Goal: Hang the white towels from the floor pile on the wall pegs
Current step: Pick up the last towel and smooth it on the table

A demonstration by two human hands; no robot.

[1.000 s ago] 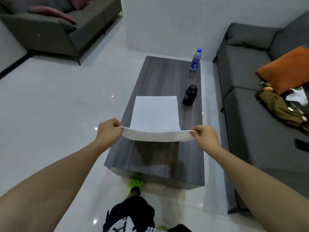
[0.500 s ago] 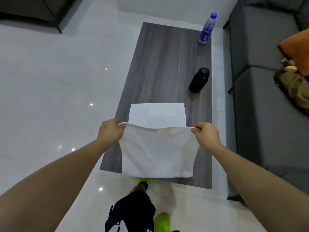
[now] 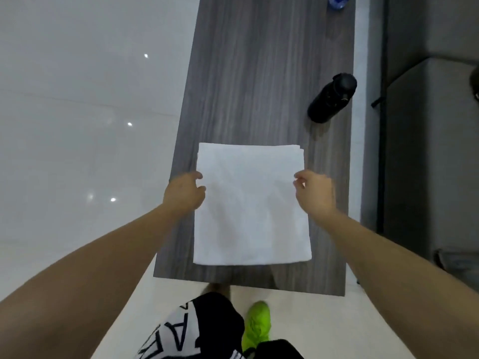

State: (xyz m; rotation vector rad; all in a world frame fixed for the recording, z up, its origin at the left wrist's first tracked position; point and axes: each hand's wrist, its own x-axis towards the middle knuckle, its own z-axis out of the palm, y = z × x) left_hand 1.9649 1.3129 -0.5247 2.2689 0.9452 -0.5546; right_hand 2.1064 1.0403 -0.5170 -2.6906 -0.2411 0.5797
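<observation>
Where glossy floor [image 3: 77,125] spreads, table [image 3: 259,73], sofa [image 3: 427,151].

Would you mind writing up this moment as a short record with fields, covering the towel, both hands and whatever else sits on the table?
towel: white folded towel, lying flat on the near end of the table
table: grey wood-grain coffee table
left hand: at the towel's left edge, fingers curled against it
right hand: at the towel's right edge, fingers loosely curled, grip unclear
other items: black bottle standing near the table's right edge; blue-capped bottle at the far end, mostly cut off
wall pegs: not in view
</observation>
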